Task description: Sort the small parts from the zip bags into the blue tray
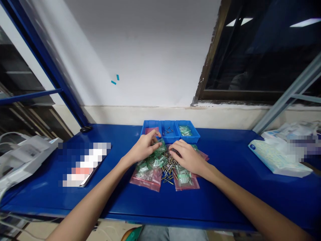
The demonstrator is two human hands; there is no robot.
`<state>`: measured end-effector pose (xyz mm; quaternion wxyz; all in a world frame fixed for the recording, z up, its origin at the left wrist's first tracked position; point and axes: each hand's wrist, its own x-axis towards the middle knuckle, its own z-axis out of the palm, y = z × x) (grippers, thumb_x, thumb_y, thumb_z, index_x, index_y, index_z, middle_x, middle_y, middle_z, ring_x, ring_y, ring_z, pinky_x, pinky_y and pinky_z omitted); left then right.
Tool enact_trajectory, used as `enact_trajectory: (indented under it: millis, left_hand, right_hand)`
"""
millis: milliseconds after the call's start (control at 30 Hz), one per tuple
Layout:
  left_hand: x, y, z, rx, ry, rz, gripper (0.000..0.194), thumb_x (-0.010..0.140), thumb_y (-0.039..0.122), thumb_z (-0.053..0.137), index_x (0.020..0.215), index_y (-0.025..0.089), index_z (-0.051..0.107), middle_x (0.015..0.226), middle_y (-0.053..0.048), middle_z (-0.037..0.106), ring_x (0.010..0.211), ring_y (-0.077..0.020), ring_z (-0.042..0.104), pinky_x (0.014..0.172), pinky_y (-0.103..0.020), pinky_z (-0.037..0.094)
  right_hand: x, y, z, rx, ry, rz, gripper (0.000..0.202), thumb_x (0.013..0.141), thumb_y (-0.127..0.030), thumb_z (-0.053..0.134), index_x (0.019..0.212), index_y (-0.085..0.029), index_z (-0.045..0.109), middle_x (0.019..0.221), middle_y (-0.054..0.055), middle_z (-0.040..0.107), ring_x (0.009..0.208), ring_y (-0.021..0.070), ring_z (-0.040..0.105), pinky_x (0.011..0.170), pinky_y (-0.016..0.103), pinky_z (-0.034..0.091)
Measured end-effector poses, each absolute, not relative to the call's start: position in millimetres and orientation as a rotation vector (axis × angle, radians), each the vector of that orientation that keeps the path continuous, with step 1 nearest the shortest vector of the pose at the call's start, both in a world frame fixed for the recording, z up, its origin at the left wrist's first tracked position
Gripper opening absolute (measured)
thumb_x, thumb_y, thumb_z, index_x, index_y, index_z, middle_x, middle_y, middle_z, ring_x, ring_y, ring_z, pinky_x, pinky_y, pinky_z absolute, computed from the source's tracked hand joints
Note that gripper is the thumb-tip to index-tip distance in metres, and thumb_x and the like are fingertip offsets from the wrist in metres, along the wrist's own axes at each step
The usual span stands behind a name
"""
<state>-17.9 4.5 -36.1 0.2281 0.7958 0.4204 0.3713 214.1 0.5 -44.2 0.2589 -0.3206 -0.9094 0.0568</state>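
Note:
My left hand [144, 147] rests on a pile of small green parts [155, 160] and pink plastic bags [146, 179], its fingers pinching something small that I cannot make out. My right hand [187, 155] lies palm down on the same pile, fingertips among several loose metal pins [167, 169] on the blue table [225, 197]. Another pink bag of green parts [185, 179] lies just under my right wrist. Behind the hands stand three small blue trays: the left one [150, 129], the middle one [169, 130] with a few pins, the right one [187, 131] with green parts.
A phone-like flat device [84, 164] lies at the left of the table. Grey equipment [22, 157] stands at the far left. White packets and papers [278, 157] lie at the right. A white wall is behind; a dark window [263, 57] at the upper right.

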Motion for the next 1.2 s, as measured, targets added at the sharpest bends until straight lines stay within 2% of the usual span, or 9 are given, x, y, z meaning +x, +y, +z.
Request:
enact_trajectory:
  millis: [67,167,300,500,700,867,967,1033,1200]
  left_hand:
    - [-14.6,2.5,-35.2,2.134,1.136,1.054,0.027,0.090,0.032,0.056,0.113,0.019,0.052,0.072,0.000,0.059,0.059,-0.0124,0.054,0.052,-0.025,0.041]
    - [-9.2,0.2,-34.4,2.012,1.088,1.081,0.027,0.091,0.034,0.056,0.113,0.019,0.051,0.072,0.000,0.057,0.057,-0.0108,0.052,0.050,-0.023,0.041]
    - [-2.1,-0.3,-36.3,1.854,1.027,1.091,0.024,0.090,0.035,0.059,0.108,0.019,0.053,0.076,-0.001,0.057,0.060,-0.0104,0.054,0.054,-0.023,0.047]
    - [3.3,-2.6,-37.2,1.806,0.975,1.017,0.024,0.093,0.039,0.055,0.105,0.018,0.058,0.083,-0.005,0.063,0.066,-0.0140,0.063,0.063,-0.029,0.056]
    - [4.0,-7.7,-30.2,1.966,0.996,1.027,0.034,0.097,0.044,0.046,0.106,0.016,0.064,0.080,-0.006,0.067,0.065,-0.0139,0.063,0.063,-0.027,0.052]
    - [5.2,-10.1,-31.3,2.072,1.057,1.038,0.033,0.092,0.043,0.058,0.111,0.016,0.065,0.077,-0.003,0.066,0.062,-0.0127,0.058,0.058,-0.026,0.045]
    - [5.1,-11.1,-32.2,2.235,1.147,1.032,0.025,0.096,0.038,0.053,0.100,0.017,0.066,0.066,0.001,0.060,0.056,-0.0114,0.051,0.055,-0.026,0.038]
    - [4.8,-11.5,-32.1,2.326,1.208,1.028,0.026,0.098,0.036,0.049,0.088,0.018,0.065,0.061,0.002,0.056,0.053,-0.0113,0.047,0.054,-0.027,0.034]
    - [4.6,-10.7,-33.4,2.487,1.276,1.028,0.029,0.099,0.035,0.047,0.079,0.018,0.059,0.065,0.000,0.057,0.059,-0.0127,0.050,0.058,-0.028,0.035]
  right_hand:
    - [214.5,0.2,-46.0,-0.897,-2.442,0.159,0.016,0.098,-0.020,0.048,0.108,-0.020,0.060,0.101,0.007,0.066,0.099,0.0241,0.057,0.088,0.040,0.046]
    - [214.7,-0.3,-48.9,-0.915,-2.403,0.172,0.030,0.095,-0.020,0.052,0.125,-0.022,0.052,0.115,0.009,0.063,0.106,0.0252,0.057,0.090,0.041,0.047]
    - [214.3,-0.4,-50.8,-0.878,-2.370,0.162,0.038,0.094,-0.019,0.054,0.131,-0.023,0.047,0.122,0.009,0.061,0.113,0.0255,0.055,0.095,0.042,0.047]
    - [215.2,-0.2,-46.4,-0.858,-2.324,0.068,0.023,0.096,-0.017,0.047,0.115,-0.021,0.058,0.107,0.008,0.066,0.105,0.0252,0.057,0.093,0.044,0.047]
    - [216.6,1.8,-44.1,-0.878,-2.253,0.093,0.022,0.096,-0.014,0.044,0.109,-0.021,0.061,0.105,0.008,0.066,0.102,0.0232,0.059,0.093,0.041,0.046]
    - [216.0,3.6,-41.4,-0.906,-2.171,0.244,0.015,0.096,-0.018,0.049,0.100,-0.020,0.064,0.099,0.006,0.068,0.094,0.0207,0.062,0.085,0.036,0.047]
    - [215.5,5.3,-42.2,-0.980,-2.111,0.348,0.008,0.093,-0.021,0.056,0.089,-0.020,0.063,0.086,0.003,0.068,0.077,0.0174,0.061,0.072,0.031,0.045]
    - [215.5,7.2,-44.5,-1.018,-2.091,0.431,0.013,0.092,-0.025,0.058,0.080,-0.020,0.060,0.075,0.000,0.065,0.067,0.0156,0.057,0.065,0.030,0.043]
    - [215.5,10.8,-48.6,-0.981,-1.991,0.663,0.013,0.091,-0.027,0.058,0.080,-0.020,0.058,0.077,0.000,0.064,0.071,0.0159,0.059,0.066,0.029,0.044]
